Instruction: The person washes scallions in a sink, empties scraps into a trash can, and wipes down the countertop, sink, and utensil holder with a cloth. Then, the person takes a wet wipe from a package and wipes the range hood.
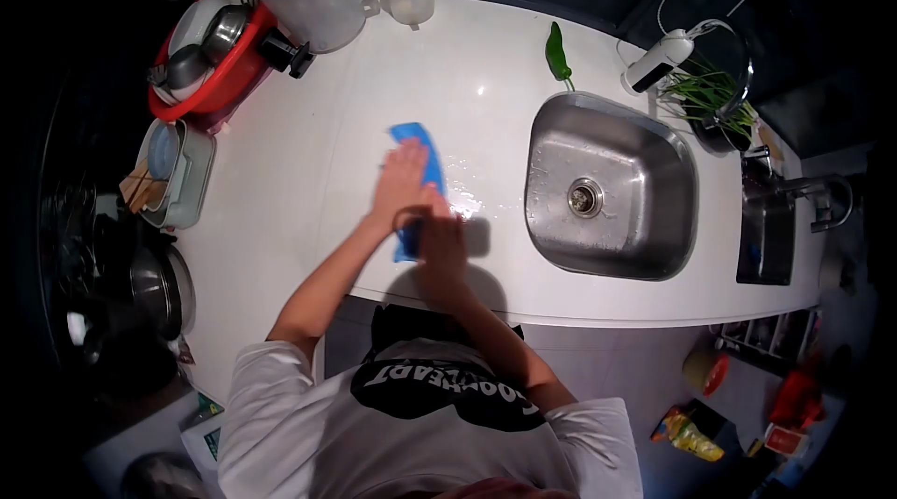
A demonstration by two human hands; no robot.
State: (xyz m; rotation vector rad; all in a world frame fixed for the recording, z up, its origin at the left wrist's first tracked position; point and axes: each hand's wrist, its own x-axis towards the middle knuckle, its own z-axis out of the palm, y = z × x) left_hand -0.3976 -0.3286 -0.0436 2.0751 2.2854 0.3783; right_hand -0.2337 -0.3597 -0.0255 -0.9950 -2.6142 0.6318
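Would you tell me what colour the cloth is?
The cloth is bright blue, best seen in the head view.

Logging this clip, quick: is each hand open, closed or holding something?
Left hand: open, laid on the blue cloth.
Right hand: at the cloth, too blurred to tell.

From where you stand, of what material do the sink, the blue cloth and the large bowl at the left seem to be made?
Sink: metal, likely stainless steel, satin finish; soft grey reflections.
Blue cloth: probably woven or microfibre, matte; it lies limp under the hands.
Large red bowl: probably plastic, fairly glossy; evenly coloured.
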